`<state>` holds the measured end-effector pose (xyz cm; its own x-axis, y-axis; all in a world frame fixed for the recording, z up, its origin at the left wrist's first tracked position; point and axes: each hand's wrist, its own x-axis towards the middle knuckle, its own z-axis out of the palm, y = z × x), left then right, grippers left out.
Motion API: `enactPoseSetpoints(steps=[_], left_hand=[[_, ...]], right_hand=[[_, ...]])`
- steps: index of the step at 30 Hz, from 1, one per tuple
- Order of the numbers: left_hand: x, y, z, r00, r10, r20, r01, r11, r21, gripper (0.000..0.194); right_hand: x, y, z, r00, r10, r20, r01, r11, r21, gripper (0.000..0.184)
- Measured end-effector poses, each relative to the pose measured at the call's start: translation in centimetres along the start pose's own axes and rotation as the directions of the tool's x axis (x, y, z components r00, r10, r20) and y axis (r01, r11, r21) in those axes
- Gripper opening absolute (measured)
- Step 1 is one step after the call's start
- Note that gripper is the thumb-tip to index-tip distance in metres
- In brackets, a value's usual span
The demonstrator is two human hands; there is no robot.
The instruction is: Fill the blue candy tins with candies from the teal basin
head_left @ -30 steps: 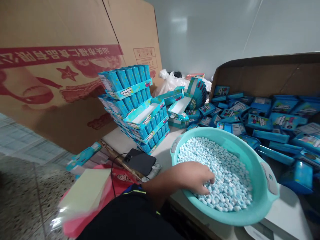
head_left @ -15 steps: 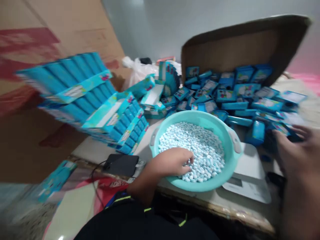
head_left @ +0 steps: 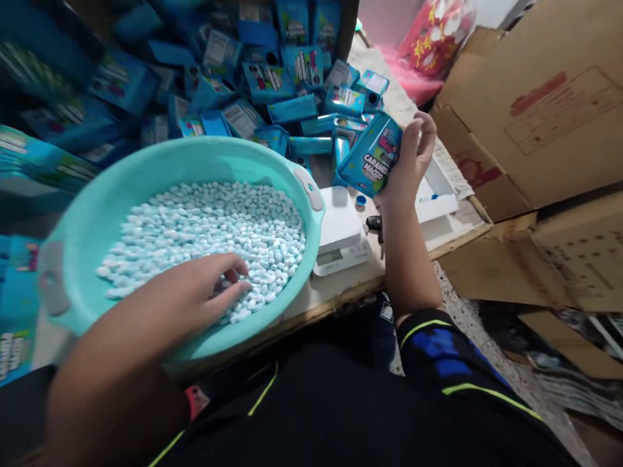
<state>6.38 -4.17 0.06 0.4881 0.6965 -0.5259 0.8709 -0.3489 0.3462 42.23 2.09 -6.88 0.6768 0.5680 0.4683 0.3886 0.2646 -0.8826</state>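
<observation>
A turquoise basin [head_left: 189, 153] with grey handles holds a heap of small pale-blue and white candies [head_left: 209, 214]. Into the heap's near side reaches my left hand [head_left: 204, 285], its fingers and thumb curled around candies. My right hand [head_left: 411, 155] grips a blue candy box [head_left: 372, 159] marked "Caramel", held tilted beyond the scale. Just right of the basin lies a white digital scale [head_left: 338, 224]. A small blue cap [head_left: 361, 200] rests near its far corner.
Many blue boxes [head_left: 267, 81] are piled behind the basin. Black keys [head_left: 374, 222] lie beside the scale, and a white tray [head_left: 440, 206] is behind my right forearm. Large cardboard boxes [head_left: 549, 97] stand at right. The table edge [head_left: 302, 321] runs close to my body.
The view has swung right, so the basin appears farther left. My right hand now clearly shows a blue box in its grip. My left hand stays among the candies.
</observation>
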Motion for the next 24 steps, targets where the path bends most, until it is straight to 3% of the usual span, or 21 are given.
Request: enactPoseSetpoints(steps=[3,5,14,19,24], left_hand=[[0.2,0.1,0.2,1.000,-0.030,0.002,0.030,0.999,0.019,0.024],[0.2,0.0,0.4,0.999,-0.039,0.001,0.039,0.999,0.024,0.024],[0.3,-0.7,1.0,0.999,0.023,-0.032,-0.022,0.999,0.034,0.023],[0.3,-0.9,1.0,0.999,0.041,-0.032,-0.039,0.998,0.041,0.025],[0.3,-1.1,0.8,0.997,0.080,-0.006,-0.079,0.996,0.036,0.030]], right_hand=[[-0.4,-0.5,0.7,0.983,0.185,-0.009,-0.183,0.976,0.116,0.073],[-1.0,-1.1,1.1,0.977,0.213,0.001,-0.211,0.963,0.166,0.075],[-2.2,-1.3,0.8,0.969,0.043,0.242,-0.064,0.995,0.080,0.055],[-2.2,-1.1,0.9,0.913,0.102,0.395,-0.081,0.994,-0.068,0.049],[-2.5,-1.3,1.2,0.892,0.026,0.451,-0.076,0.993,0.092,0.047]])
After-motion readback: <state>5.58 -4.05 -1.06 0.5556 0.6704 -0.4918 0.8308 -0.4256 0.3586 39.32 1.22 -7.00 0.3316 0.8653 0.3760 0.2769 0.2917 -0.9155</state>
